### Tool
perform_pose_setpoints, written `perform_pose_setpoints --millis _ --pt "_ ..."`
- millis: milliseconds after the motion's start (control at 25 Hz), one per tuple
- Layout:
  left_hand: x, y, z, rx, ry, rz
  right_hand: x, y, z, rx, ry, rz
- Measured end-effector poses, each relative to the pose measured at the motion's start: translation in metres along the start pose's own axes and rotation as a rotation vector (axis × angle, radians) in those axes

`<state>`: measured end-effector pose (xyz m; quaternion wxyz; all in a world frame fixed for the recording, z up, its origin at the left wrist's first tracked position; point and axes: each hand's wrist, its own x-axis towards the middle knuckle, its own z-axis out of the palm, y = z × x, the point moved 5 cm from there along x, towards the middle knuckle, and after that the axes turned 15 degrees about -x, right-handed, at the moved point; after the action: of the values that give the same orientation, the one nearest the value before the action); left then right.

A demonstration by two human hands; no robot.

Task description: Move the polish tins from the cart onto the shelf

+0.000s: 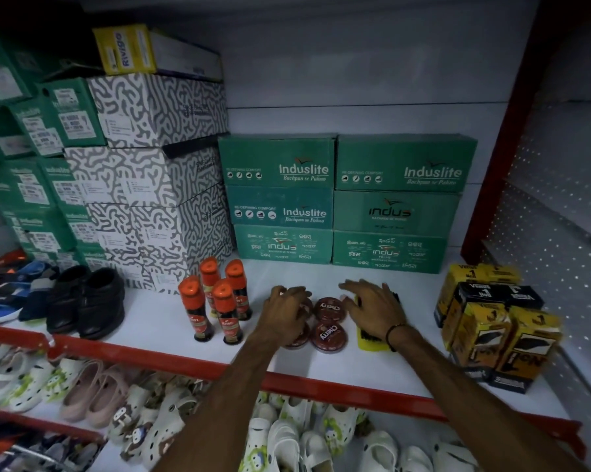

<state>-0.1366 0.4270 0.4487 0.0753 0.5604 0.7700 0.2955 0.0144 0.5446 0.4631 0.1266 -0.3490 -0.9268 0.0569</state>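
Note:
Two round dark-red Cherry polish tins (328,307) (329,336) lie flat on the white shelf (157,321), one behind the other. To their left are two more tins (300,339), mostly hidden under my left hand (287,310). That hand hovers palm down over them with fingers spread and slightly curled. My right hand (372,310) is just right of the tins, palm down with fingers apart, over a yellow and black brush (372,340). The cart is not in view.
Several orange-capped Kiwi liquid polish bottles (219,301) stand left of the tins. Green Induslite shoe boxes (341,202) are stacked behind, with patterned boxes (151,185) to the left. Yellow and black Venus boxes (491,321) sit at right, black shoes (86,301) at left. The shelf's red front edge (185,361) runs below, above white clogs.

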Motion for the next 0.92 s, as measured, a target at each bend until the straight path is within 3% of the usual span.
perform_pose_setpoints --millis 120,280,440,920 --pt "0.005 0.042 0.015 -0.040 -0.024 0.095 -0.010 0.037 -0.027 0.018 0.033 0.100" --pt "0.010 0.083 0.052 0.052 -0.156 0.224 -0.035 0.060 -0.032 -0.028 -0.115 0.114" --pt "0.010 0.095 0.066 0.152 -0.199 0.231 -0.056 0.064 -0.016 -0.016 -0.254 0.082" --pt "0.010 0.098 0.071 0.140 -0.214 0.232 -0.058 0.068 -0.009 -0.050 -0.223 0.035"
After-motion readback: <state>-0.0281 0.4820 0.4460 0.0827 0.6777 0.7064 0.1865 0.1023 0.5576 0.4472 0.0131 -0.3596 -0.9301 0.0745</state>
